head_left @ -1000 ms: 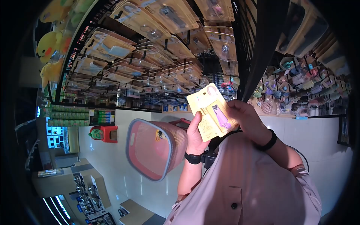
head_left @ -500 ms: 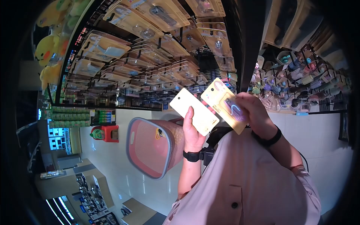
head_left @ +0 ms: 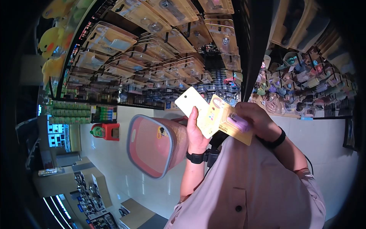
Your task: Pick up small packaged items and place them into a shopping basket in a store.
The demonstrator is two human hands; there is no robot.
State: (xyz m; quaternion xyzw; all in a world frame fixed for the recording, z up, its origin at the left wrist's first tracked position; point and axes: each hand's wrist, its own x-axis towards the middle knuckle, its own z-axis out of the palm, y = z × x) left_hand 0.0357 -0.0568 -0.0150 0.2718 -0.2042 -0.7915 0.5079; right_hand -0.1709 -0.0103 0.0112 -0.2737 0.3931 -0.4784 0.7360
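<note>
My left hand is closed on a pale yellow card with a hole at its top corner, the thumb lying across its face. Fingers of my right hand pinch the edge of a yellow blister card that holds a purple item under clear plastic. The two cards overlap in front of my chest, with the blister card's end against the pale card.
A pink and grey basket stands on the floor at centre left, a small packed item inside. Racks of hanging blister packs fill the top; hair accessories hang at right. A red stool stands beyond the basket.
The blister card has moved down and left, and now overlaps the pale card. My right hand has lowered slightly, and the purple item shows more clearly.
</note>
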